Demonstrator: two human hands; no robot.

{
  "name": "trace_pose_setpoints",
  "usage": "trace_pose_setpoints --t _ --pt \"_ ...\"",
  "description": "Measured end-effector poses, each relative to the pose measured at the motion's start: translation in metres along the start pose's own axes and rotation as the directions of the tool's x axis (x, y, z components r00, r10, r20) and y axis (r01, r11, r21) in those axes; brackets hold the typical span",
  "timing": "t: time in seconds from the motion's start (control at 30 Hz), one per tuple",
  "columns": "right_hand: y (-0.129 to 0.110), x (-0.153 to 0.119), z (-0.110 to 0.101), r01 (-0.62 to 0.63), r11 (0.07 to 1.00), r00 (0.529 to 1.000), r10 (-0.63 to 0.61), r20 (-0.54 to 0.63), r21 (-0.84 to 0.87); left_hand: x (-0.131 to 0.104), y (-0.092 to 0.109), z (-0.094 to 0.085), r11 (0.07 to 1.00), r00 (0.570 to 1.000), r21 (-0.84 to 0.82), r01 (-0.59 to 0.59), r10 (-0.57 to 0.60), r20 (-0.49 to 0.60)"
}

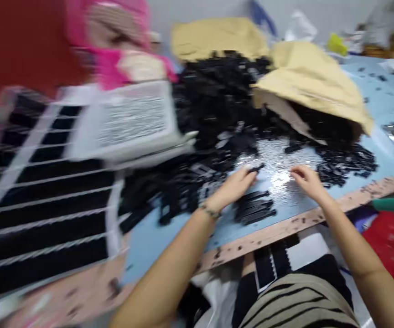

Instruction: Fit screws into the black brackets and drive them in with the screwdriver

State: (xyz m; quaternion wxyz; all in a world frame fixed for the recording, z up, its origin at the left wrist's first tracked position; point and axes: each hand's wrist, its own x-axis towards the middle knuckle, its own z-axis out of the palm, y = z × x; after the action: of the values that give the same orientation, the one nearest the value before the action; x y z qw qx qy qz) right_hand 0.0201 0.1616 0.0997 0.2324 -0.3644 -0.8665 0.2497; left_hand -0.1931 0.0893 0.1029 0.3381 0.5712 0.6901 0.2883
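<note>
My left hand (235, 186) pinches a small black strip (256, 168) over the blue table surface. Just below it, several black strips (254, 207) lie side by side in a row. My right hand (306, 180) has its fingers pressed together at the right edge of a spread of small shiny silver pieces (279, 175); anything between those fingers is too small to make out. A large heap of black pieces (214, 100) rises behind my left hand.
A yellow sack (313, 86) with black pieces at its mouth lies behind my right hand. White packets (132, 120) and a black sheet with white bands (53, 196) are at the left. A green object (393, 203) juts in at the right.
</note>
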Motion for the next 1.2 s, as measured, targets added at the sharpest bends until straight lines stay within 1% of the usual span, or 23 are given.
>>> trace_pose_setpoints --t 0.03,0.07,0.13,0.23,0.3,0.4,0.47,0.57,0.63,0.7,0.73,0.8,0.87,0.93,1.03,1.1,1.2 --pt "0.0 0.001 0.013 0.022 0.997 0.999 -0.026 0.047 0.073 -0.016 -0.014 -0.011 0.998 0.999 0.029 0.048 -0.047 -0.021" --pt "0.0 0.0 0.022 0.04 0.993 0.996 -0.049 0.077 0.114 -0.027 -0.023 -0.018 0.996 0.997 0.052 0.072 -0.07 -0.035" --pt "-0.001 -0.003 0.033 0.085 0.99 0.987 -0.099 0.126 0.115 -0.035 -0.03 -0.023 0.994 0.996 0.084 0.075 -0.069 -0.063" --pt "-0.008 -0.003 0.039 0.135 0.989 0.971 -0.145 0.192 0.061 -0.036 -0.03 -0.023 0.994 0.995 0.103 0.038 -0.028 -0.1" --pt "-0.013 0.001 0.041 0.152 0.988 0.962 -0.153 0.225 0.022 -0.037 -0.03 -0.023 0.994 0.993 0.104 0.017 -0.005 -0.118" --pt "-0.019 0.012 0.046 0.142 0.988 0.967 -0.125 0.221 -0.06 -0.041 -0.031 -0.021 0.995 0.993 0.096 -0.008 0.02 -0.12" --pt "-0.022 0.02 0.05 0.128 0.98 0.971 -0.093 0.22 -0.15 -0.042 -0.031 -0.019 0.995 0.994 0.093 -0.024 0.034 -0.108" --pt "-0.028 0.026 0.059 0.116 0.951 0.967 -0.042 0.252 -0.287 -0.039 -0.032 -0.014 0.994 0.992 0.097 -0.048 0.058 -0.109" --pt "-0.03 0.027 0.064 0.128 0.943 0.961 -0.041 0.275 -0.306 -0.036 -0.033 -0.012 0.992 0.99 0.106 -0.064 0.077 -0.122" --pt "-0.028 0.024 0.066 0.133 0.957 0.964 -0.064 0.258 -0.259 -0.034 -0.034 -0.012 0.989 0.986 0.118 -0.088 0.103 -0.13" --pt "-0.025 0.022 0.064 0.122 0.969 0.972 -0.073 0.225 -0.215 -0.033 -0.034 -0.011 0.987 0.984 0.124 -0.104 0.12 -0.128" --pt "-0.017 0.017 0.059 0.087 0.992 0.99 -0.076 0.117 -0.094 -0.029 -0.034 -0.009 0.979 0.981 0.14 -0.147 0.162 -0.105" --pt "-0.01 0.012 0.054 0.093 0.995 0.995 -0.093 0.039 0.022 -0.025 -0.033 -0.004 0.968 0.977 0.158 -0.195 0.206 -0.058" --pt "-0.005 0.007 0.051 0.145 0.988 0.988 -0.147 0.045 0.06 -0.02 -0.032 0.003 0.956 0.971 0.179 -0.233 0.237 -0.004" --pt "-0.004 0.001 0.056 0.217 0.976 0.969 -0.216 0.117 0.006 -0.015 -0.033 0.01 0.943 0.967 0.211 -0.255 0.251 0.047" --pt "-0.005 -0.001 0.062 0.238 0.971 0.964 -0.232 0.129 -0.032 -0.016 -0.035 0.009 0.939 0.966 0.226 -0.257 0.249 0.064" --pt "-0.008 -0.004 0.069 0.245 0.968 0.964 -0.237 0.12 -0.06 -0.019 -0.036 0.003 0.938 0.967 0.238 -0.251 0.236 0.092"
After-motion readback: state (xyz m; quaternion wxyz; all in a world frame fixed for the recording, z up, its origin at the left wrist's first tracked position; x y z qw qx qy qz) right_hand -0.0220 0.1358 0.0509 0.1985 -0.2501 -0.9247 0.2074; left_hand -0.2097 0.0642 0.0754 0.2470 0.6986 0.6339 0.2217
